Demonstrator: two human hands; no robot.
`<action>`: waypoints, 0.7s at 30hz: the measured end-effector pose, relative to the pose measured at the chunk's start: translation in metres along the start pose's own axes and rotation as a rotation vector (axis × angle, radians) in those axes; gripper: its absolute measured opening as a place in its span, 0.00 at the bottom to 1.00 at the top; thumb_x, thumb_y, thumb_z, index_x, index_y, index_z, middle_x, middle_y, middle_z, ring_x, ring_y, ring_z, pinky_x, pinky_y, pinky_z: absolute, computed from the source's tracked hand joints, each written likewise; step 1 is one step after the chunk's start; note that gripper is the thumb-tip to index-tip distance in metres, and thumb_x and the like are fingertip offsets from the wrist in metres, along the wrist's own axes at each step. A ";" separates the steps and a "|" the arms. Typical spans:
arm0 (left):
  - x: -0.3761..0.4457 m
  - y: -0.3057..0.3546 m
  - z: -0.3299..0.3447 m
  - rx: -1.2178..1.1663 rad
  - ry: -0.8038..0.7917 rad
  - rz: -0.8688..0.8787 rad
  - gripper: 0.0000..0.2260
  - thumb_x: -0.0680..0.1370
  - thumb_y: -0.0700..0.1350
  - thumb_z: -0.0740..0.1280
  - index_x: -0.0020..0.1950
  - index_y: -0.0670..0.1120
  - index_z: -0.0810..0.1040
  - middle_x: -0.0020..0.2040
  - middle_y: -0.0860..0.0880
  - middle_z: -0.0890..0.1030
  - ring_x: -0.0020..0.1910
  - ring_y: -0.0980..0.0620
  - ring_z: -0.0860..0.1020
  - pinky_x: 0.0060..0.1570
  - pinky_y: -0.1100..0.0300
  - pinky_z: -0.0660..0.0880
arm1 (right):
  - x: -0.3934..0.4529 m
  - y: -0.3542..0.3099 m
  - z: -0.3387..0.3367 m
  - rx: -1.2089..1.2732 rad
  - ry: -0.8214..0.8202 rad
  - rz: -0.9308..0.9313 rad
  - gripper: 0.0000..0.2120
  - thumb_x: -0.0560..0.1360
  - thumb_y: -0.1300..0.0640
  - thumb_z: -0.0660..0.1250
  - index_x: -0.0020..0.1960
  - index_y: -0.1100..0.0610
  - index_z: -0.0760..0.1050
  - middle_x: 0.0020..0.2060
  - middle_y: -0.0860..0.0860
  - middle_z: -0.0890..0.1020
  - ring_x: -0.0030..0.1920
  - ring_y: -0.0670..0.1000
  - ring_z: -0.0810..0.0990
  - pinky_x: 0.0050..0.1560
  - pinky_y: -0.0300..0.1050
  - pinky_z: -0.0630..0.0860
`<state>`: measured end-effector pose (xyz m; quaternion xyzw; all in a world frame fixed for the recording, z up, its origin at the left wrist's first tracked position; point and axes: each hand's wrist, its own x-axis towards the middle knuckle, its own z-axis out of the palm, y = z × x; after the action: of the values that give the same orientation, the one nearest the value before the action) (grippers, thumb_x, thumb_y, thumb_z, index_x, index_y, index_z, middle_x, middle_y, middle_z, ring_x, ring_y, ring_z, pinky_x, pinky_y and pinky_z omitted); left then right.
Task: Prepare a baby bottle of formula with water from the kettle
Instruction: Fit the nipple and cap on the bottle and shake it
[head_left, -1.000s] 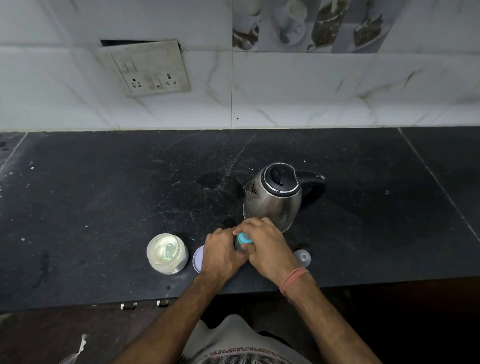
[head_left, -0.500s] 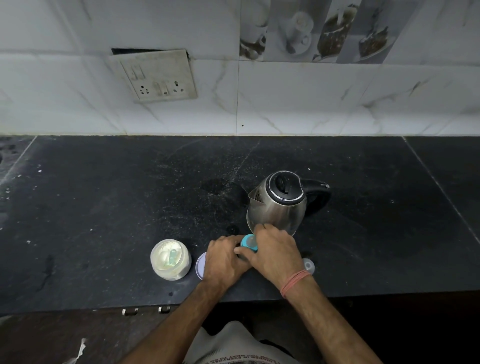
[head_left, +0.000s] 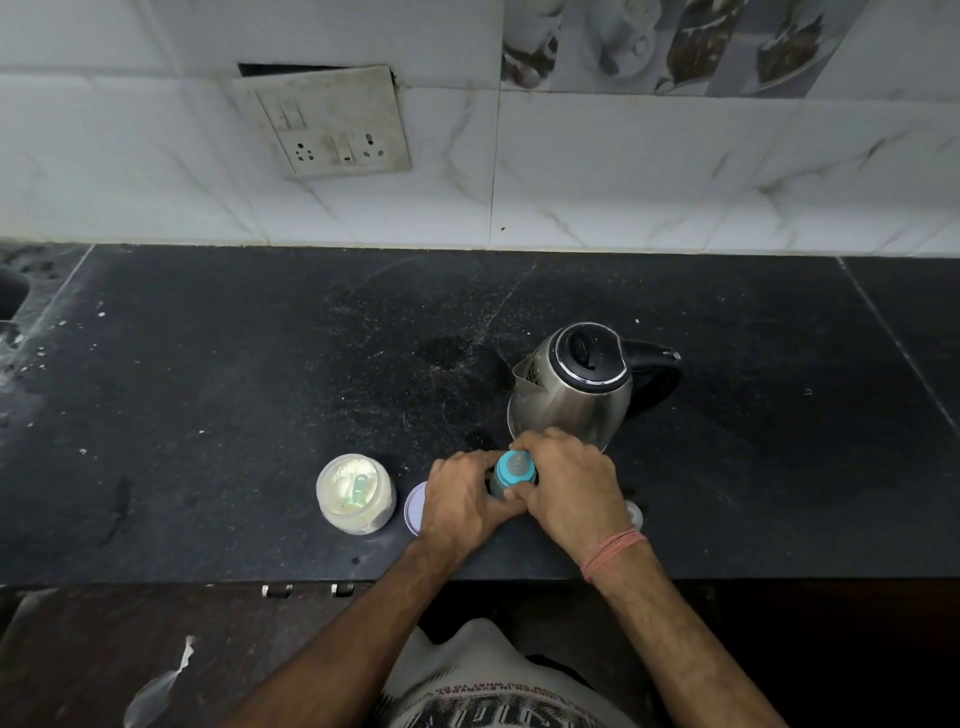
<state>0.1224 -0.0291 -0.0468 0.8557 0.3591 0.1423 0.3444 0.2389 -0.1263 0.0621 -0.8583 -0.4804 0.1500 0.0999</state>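
Observation:
A baby bottle (head_left: 513, 470) with a teal collar and clear nipple stands upright on the black counter (head_left: 260, 395), near its front edge. My left hand (head_left: 462, 504) wraps the bottle's body from the left. My right hand (head_left: 569, 486) grips the teal collar from the right. Just behind them stands a steel kettle (head_left: 569, 392), lid closed, black handle pointing right. An open formula jar (head_left: 356, 493) with white powder and a scoop inside sits to the left. Its pale lid (head_left: 414, 506) lies flat beside it, partly hidden by my left hand.
A small clear bottle cap (head_left: 634, 514) lies on the counter right of my right wrist. A tiled wall with a switch and socket plate (head_left: 332, 124) rises behind. The counter's front edge runs just below my wrists.
Both hands stay on the bottle. My right hand has shifted on the collar, so the teal ring and nipple now show more from above. The camera view has tilted slightly.

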 end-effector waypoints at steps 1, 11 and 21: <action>0.000 0.001 0.000 -0.002 -0.002 -0.002 0.15 0.72 0.65 0.74 0.52 0.59 0.85 0.44 0.60 0.87 0.46 0.53 0.84 0.55 0.44 0.79 | 0.002 0.000 0.000 -0.008 0.001 0.009 0.22 0.75 0.45 0.81 0.67 0.44 0.79 0.61 0.44 0.82 0.60 0.53 0.84 0.60 0.52 0.79; -0.001 0.003 0.000 -0.053 0.008 -0.022 0.24 0.70 0.71 0.73 0.55 0.56 0.88 0.48 0.56 0.89 0.51 0.51 0.85 0.59 0.43 0.79 | -0.004 0.008 0.004 0.099 -0.033 -0.121 0.30 0.76 0.65 0.75 0.71 0.40 0.77 0.65 0.38 0.79 0.64 0.47 0.80 0.63 0.46 0.79; 0.000 0.005 -0.003 -0.027 -0.001 -0.021 0.24 0.69 0.70 0.72 0.55 0.54 0.87 0.48 0.54 0.89 0.49 0.48 0.85 0.57 0.43 0.79 | 0.002 0.003 0.002 0.065 -0.067 -0.176 0.26 0.75 0.58 0.80 0.70 0.46 0.77 0.64 0.44 0.81 0.62 0.50 0.79 0.64 0.52 0.80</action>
<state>0.1237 -0.0297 -0.0415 0.8472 0.3659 0.1432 0.3576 0.2415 -0.1256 0.0586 -0.8036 -0.5520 0.1847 0.1246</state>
